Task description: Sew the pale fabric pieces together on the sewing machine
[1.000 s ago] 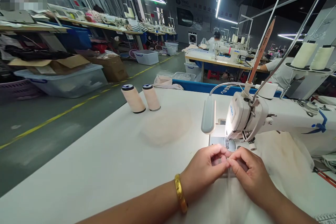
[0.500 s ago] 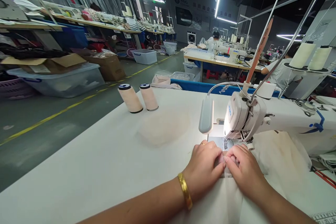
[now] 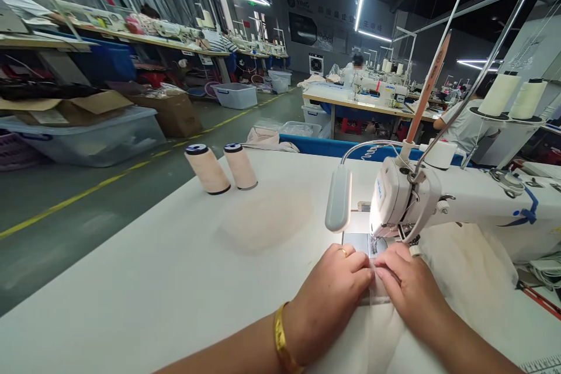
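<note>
A thin, pale fabric runs from the table's front edge up to the needle area of a white sewing machine. My left hand, with a ring and a gold bangle, is closed on the fabric's left side, thumb and fingers pinched. Opposite it, my right hand pinches the same fabric close to the presser foot. The fingertips of both hands nearly meet just in front of the metal needle plate. More sheer fabric lies bunched under the machine arm.
Two peach thread cones stand on the white table at the left. A lamp hangs beside the machine head. Red-handled scissors and a ruler lie at the right. Behind are other sewing stations and a seated person.
The view has shifted slightly, moving the machine and cones a little left and down. My left wrist has swung left and lower; both hands keep their pinch on the fabric.
</note>
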{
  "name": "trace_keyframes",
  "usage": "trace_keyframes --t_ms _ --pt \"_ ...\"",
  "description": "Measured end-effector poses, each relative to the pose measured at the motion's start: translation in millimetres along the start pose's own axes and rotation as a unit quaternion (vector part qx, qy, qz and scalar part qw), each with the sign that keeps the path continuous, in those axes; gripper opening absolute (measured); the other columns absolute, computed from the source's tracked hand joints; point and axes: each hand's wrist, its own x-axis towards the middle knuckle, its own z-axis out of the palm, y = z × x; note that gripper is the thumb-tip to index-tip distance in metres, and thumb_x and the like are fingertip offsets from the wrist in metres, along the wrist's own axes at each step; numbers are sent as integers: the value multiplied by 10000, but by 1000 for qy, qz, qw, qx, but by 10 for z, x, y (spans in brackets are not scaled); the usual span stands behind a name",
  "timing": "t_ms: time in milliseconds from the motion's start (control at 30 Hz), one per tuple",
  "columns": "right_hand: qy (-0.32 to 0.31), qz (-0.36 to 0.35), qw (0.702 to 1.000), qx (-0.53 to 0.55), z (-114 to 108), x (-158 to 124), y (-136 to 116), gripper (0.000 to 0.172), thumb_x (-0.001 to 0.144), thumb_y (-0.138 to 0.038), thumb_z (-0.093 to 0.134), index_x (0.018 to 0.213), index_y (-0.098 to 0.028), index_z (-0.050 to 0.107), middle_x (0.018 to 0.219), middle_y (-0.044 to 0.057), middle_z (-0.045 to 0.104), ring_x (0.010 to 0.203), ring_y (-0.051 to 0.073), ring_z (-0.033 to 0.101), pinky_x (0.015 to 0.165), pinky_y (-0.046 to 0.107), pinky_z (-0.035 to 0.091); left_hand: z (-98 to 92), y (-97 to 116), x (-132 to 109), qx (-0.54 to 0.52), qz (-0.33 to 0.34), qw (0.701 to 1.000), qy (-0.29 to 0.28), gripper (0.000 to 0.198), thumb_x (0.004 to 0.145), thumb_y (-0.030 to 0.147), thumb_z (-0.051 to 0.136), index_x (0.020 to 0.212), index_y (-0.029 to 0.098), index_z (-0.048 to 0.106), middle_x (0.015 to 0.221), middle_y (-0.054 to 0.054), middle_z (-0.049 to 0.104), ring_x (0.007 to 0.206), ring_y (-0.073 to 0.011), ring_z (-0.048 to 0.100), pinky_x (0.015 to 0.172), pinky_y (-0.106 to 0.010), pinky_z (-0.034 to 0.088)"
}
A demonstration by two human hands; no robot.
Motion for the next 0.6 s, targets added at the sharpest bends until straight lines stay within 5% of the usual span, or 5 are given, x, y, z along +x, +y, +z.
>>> trace_keyframes --t_ms 600 --pt "48 -69 985 -148 15 16 120 328 966 -83 444 1024 -242 725 1063 64 746 622 186 536 590 321 404 -165 87 90 -5 -69 993 -100 102 928 182 667 1021 190 706 1018 -69 710 901 -281 620 774 -439 520"
